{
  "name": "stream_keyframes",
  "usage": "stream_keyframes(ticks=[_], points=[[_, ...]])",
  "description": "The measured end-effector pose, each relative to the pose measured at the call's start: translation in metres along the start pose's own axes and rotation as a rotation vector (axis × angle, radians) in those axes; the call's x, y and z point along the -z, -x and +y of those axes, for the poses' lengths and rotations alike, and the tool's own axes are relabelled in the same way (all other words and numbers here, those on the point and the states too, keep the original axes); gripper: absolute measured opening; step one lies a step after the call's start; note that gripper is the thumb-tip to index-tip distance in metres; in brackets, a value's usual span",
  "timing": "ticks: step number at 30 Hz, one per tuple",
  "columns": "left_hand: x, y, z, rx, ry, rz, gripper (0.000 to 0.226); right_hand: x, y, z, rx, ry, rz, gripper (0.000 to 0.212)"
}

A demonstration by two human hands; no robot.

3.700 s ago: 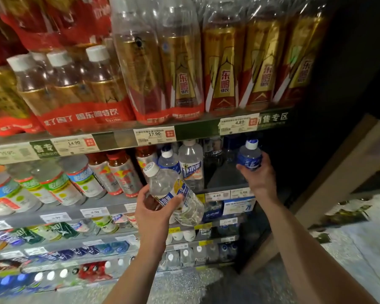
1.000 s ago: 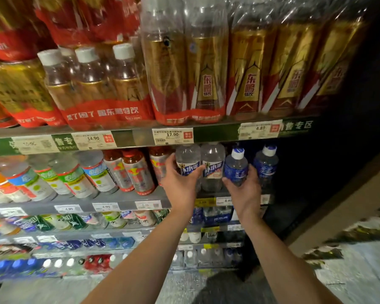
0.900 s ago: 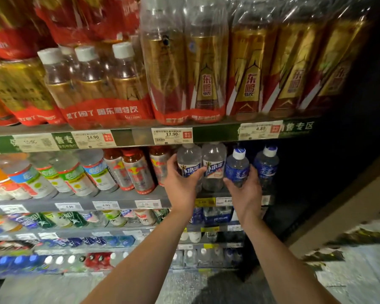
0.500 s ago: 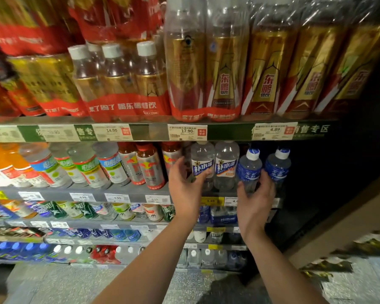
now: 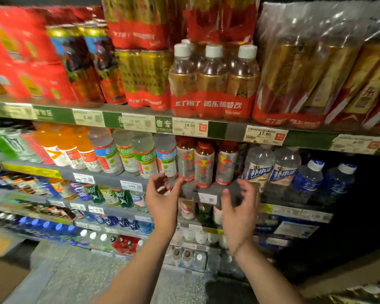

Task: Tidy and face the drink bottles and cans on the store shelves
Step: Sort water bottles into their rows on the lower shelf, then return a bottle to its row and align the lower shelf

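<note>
My left hand [image 5: 164, 199] hangs in front of the second shelf's edge [image 5: 110, 178], fingers loosely curled, holding nothing. My right hand [image 5: 239, 205] is beside it, fingers relaxed and empty. Just above them stand three red-capped silver bottles [image 5: 203, 164]. To their right stand two clear bottles with blue labels [image 5: 260, 165] and two blue water bottles [image 5: 307, 175], all upright. Left of the red-capped ones are clear bottles with green and blue labels [image 5: 145, 154] and orange drinks [image 5: 53, 143].
The top shelf carries shrink-wrapped packs of gold drink bottles [image 5: 211, 84] and red cartons [image 5: 24, 55]. Price tags [image 5: 264, 136] line the shelf edges. Lower shelves hold small bottles and cans [image 5: 110, 196]. Speckled floor [image 5: 86, 275] lies below; the far right is dark.
Both hands have let go of the clear and blue bottles and drawn back and left, now empty in front of the red-capped bottles. The view has swung left.
</note>
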State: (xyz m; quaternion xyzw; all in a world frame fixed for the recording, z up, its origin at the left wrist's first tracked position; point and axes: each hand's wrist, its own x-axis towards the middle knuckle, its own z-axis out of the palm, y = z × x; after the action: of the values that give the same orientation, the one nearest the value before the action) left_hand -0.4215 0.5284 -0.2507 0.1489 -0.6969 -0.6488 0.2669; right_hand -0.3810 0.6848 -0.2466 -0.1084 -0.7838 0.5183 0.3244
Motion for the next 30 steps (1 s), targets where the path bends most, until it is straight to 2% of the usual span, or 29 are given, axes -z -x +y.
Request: stream_keyframes(ticks=[6, 11, 14, 18, 21, 24, 28, 30], points=[[0.078, -0.074, -0.015, 0.017, -0.001, 0.003, 0.039, -0.093, 0.032, -0.036, -0.03, -0.009, -0.062, 0.031], [0.124, -0.15, -0.032, -0.013, -0.093, -0.034, 0.054, -0.161, 0.047, -0.062, -0.08, 0.033, -0.081, 0.033], [0.13, -0.178, -0.038, -0.038, -0.138, -0.109, 0.061, -0.19, 0.048, -0.061, -0.139, 0.107, -0.058, 0.04], [0.132, -0.197, -0.046, -0.074, -0.186, -0.128, 0.071, -0.216, 0.053, -0.063, -0.236, 0.122, -0.063, 0.053], [0.131, -0.209, -0.049, -0.065, -0.187, -0.161, 0.083, -0.232, 0.05, -0.067, -0.225, 0.122, -0.072, 0.056], [0.126, -0.215, -0.046, -0.086, -0.232, -0.137, 0.082, -0.246, 0.045, -0.072, -0.213, 0.136, -0.047, 0.062], [0.119, -0.216, -0.04, -0.124, -0.289, -0.075, 0.079, -0.265, 0.047, -0.078, -0.165, 0.094, 0.02, 0.046], [0.115, -0.218, -0.038, -0.129, -0.314, -0.053, 0.078, -0.274, 0.047, -0.078, -0.213, 0.044, 0.064, 0.047]])
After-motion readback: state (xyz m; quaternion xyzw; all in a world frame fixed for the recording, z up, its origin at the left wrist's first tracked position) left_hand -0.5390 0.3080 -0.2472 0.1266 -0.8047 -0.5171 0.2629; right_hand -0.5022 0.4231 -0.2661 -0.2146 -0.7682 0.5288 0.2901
